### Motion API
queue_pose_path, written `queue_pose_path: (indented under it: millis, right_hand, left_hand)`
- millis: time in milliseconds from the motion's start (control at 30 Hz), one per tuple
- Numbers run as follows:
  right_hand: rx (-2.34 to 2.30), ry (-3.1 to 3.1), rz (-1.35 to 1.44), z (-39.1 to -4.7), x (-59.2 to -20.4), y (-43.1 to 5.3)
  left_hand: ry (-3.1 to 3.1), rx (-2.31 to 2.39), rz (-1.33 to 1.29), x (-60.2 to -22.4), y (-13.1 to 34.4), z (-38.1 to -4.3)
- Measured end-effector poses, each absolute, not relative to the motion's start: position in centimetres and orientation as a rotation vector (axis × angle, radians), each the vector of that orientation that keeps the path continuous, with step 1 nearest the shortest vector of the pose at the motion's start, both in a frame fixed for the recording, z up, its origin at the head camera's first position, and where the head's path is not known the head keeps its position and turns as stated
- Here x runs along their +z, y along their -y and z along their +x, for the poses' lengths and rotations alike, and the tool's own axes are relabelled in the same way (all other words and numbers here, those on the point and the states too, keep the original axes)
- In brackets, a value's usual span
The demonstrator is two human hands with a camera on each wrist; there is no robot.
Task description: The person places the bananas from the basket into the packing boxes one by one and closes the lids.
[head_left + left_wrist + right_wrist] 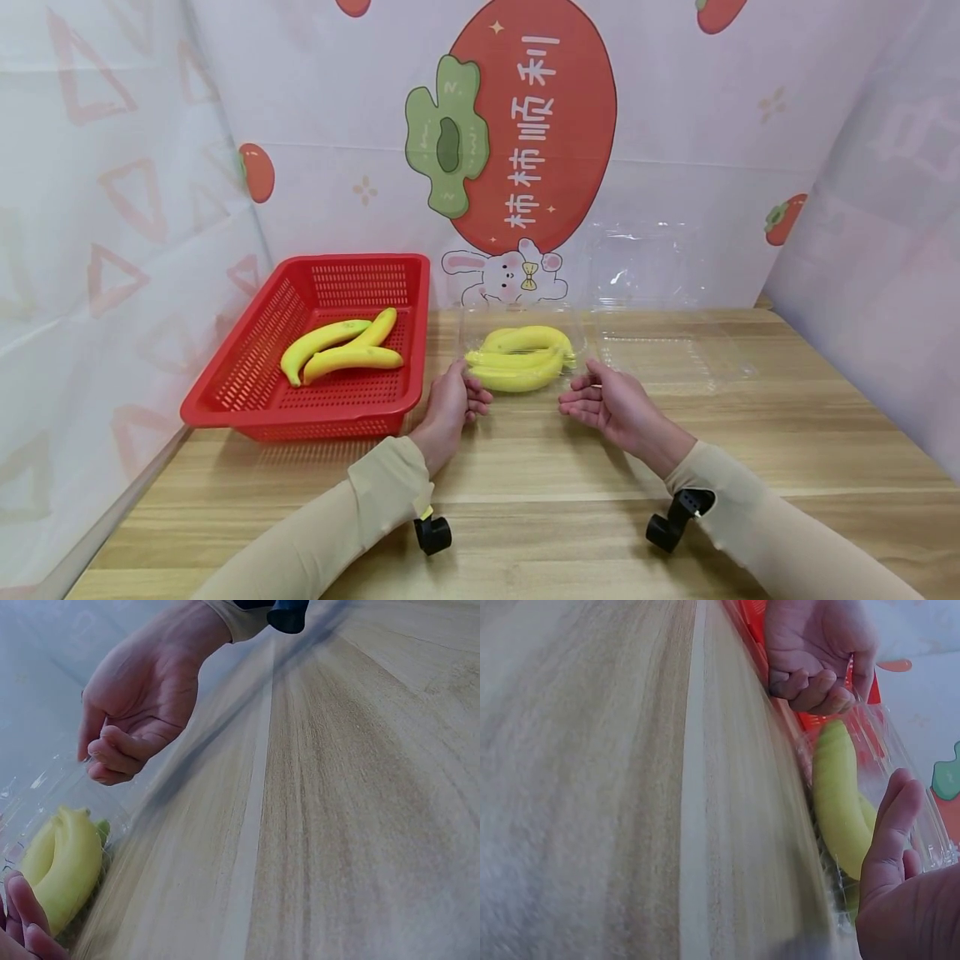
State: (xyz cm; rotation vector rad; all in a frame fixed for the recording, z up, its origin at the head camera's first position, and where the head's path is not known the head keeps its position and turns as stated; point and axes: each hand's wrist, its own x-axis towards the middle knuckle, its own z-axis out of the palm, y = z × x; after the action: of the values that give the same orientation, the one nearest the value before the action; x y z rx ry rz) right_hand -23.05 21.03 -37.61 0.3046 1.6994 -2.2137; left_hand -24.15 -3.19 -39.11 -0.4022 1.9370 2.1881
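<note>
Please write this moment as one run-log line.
clear container: bananas inside; left grip: container's near-left corner; right grip: container's near-right corner; red basket: three bananas

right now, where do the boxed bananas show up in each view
Head: boxed bananas just right of centre, right of the red basket.
Left wrist: boxed bananas at lower left.
Right wrist: boxed bananas right of centre.
Shared landmark: the right hand, right of them in head, upper left in left wrist, lower right in right wrist.
</note>
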Motion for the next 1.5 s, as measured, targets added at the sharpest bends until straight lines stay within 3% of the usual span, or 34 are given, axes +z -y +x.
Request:
queue_pose_path:
  millis: [1500]
  right_hand:
    - [-2.183,-1.795,0.313,-22.93,-37.86,-20.86]
  left_hand:
    - [-2.005,2.182,-0.412,-39.4,2.79,-23.55]
